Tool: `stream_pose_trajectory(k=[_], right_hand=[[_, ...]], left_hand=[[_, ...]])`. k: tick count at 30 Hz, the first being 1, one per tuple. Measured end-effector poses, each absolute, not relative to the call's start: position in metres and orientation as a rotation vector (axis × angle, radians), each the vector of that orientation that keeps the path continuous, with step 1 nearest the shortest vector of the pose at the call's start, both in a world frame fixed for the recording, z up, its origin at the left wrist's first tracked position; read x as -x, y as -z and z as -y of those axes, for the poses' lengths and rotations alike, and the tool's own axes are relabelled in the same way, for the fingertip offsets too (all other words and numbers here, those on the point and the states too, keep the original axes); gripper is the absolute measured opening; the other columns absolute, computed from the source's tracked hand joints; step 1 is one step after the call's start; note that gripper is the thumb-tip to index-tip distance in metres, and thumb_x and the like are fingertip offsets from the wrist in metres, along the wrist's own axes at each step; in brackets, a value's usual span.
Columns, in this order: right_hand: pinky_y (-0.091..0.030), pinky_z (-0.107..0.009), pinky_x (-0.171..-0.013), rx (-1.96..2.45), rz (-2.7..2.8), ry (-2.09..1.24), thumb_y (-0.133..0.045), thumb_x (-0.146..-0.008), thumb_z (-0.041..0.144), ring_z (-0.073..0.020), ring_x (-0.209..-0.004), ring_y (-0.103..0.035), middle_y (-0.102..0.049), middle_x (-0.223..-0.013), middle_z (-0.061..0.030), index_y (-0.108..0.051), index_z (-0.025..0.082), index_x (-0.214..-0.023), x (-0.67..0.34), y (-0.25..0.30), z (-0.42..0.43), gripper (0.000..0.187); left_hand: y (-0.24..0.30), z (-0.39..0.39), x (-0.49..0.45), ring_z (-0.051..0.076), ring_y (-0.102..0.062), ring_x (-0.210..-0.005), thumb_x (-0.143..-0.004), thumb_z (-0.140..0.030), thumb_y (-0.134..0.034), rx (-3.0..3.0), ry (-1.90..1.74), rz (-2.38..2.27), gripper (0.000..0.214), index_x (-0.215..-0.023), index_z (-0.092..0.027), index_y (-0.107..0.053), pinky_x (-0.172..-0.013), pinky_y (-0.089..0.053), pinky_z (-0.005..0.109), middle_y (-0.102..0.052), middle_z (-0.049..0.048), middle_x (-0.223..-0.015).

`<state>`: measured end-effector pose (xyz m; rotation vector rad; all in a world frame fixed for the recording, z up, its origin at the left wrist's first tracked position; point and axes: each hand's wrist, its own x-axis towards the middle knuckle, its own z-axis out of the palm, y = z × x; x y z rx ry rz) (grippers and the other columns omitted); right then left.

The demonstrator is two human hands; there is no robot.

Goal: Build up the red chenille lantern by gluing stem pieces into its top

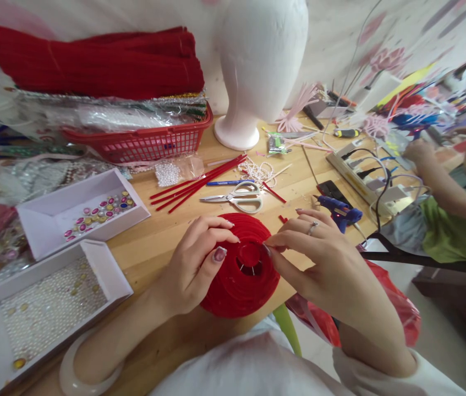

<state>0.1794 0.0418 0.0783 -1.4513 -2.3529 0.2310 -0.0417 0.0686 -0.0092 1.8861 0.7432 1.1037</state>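
A red fuzzy round piece [239, 294], built of coiled rings, lies at the table's front edge. Its middle has a small red disc and an opening crossed by thin pale strands. My left hand [195, 264] holds the piece from the left, fingers bent over its top and thumb near the inner ring. At the right of the central opening, my right hand [315, 253] pinches thumb and forefinger together at the inner rim. Whether a separate small part sits between those fingertips is hidden. White-handled scissors [247, 198] lie just behind the piece.
Red pipe cleaners [199, 184] and a blue pen [230, 182] lie beyond. White boxes of gems [80, 212] and pearls [51, 308] stand left, a red basket [146, 144] and foam head [263, 55] behind. Right: glue gun [340, 212], power strip [360, 176], another person's arms [443, 176].
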Motion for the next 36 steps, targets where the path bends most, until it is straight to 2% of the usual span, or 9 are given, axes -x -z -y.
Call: stream_pose_trajectory(k=[7, 13, 22, 30, 36], right_hand=[[-0.042, -0.048, -0.098, 1.468, 2.324, -0.216, -0.058, -0.092, 0.014, -0.016, -0.071, -0.063, -0.068, -0.074, 0.0022, -0.064, 0.023, -0.085, -0.179, -0.077, -0.039, 0.012], [-0.041, -0.043, -0.096, 1.452, 2.309, -0.18, -0.059, -0.093, 0.014, -0.0156, -0.074, -0.065, -0.066, -0.076, 0.0023, -0.064, 0.022, -0.086, -0.176, -0.076, -0.035, 0.011], [-0.04, -0.046, -0.101, 1.517, 2.3, 0.089, -0.059, -0.094, 0.011, -0.0163, -0.071, -0.057, -0.068, -0.08, -0.0008, -0.067, 0.018, -0.094, -0.164, -0.073, -0.016, 0.01], [-0.041, -0.048, -0.102, 1.536, 2.306, 0.06, -0.054, -0.096, 0.009, -0.0208, -0.086, -0.059, -0.066, -0.095, -0.0069, -0.06, 0.013, -0.126, -0.162, -0.062, 0.001, 0.031], [-0.045, -0.046, -0.104, 1.544, 2.168, -0.174, -0.052, -0.096, 0.008, -0.019, -0.093, -0.062, -0.064, -0.101, -0.0065, -0.052, 0.018, -0.139, -0.167, -0.05, 0.011, 0.044]], left_hand=[[0.012, -0.066, 0.042, 0.025, -0.055, -0.122, -0.106, -0.035, -0.036, -1.908, -1.109, -0.757, 0.03, -0.114, -0.021, -0.062, -0.108, -0.043, 0.043, -0.06, 0.0114, -0.123], [0.014, -0.065, 0.041, 0.024, -0.054, -0.124, -0.103, -0.025, -0.043, -2.019, -1.121, -0.743, 0.023, -0.121, -0.021, -0.057, -0.107, -0.043, 0.043, -0.056, 0.0118, -0.126], [0.019, -0.063, 0.041, 0.026, -0.052, -0.125, -0.1, -0.021, -0.046, -2.122, -1.151, -0.736, 0.026, -0.125, -0.02, -0.054, -0.109, -0.043, 0.045, -0.055, 0.013, -0.13], [0.019, -0.063, 0.039, 0.027, -0.052, -0.126, -0.099, -0.021, -0.046, -2.115, -1.164, -0.727, 0.027, -0.125, -0.02, -0.054, -0.111, -0.043, 0.047, -0.055, 0.0133, -0.129], [0.019, -0.062, 0.039, 0.027, -0.052, -0.126, -0.1, -0.022, -0.046, -2.103, -1.166, -0.737, 0.026, -0.125, -0.021, -0.053, -0.109, -0.044, 0.048, -0.055, 0.0134, -0.13]])
